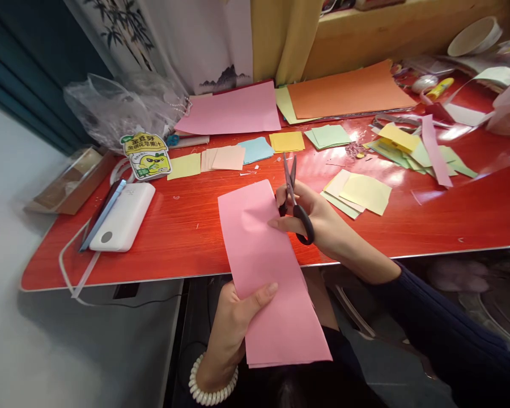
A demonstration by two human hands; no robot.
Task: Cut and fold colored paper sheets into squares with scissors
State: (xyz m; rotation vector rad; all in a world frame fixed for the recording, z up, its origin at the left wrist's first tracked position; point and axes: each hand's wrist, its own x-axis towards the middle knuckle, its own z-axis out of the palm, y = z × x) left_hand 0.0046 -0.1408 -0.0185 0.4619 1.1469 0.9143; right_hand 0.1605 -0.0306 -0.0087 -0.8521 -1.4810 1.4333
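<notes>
A long folded pink paper (272, 306) slants across the table's front edge. My left hand (238, 317) grips its lower left side, thumb on top and fingers underneath. Black-handled scissors (295, 198) sit in my right hand (314, 218), blades partly spread and pointing away from me. The right thumb also rests on the paper's upper right edge. Beyond the paper lie small stacks of cut paper: green (184, 167), pale pink (227, 158), blue (255, 150) and yellow (287, 141). Pale yellow squares (368, 192) lie right of my right hand.
On the red table (174, 226) are a white power bank (123, 218) with a cable, a cardboard box (70, 184) and a plastic bag (114, 107). Large pink (238, 107) and orange sheets (348, 93) lie at the back. Paper strips and scraps (436, 150) clutter the right.
</notes>
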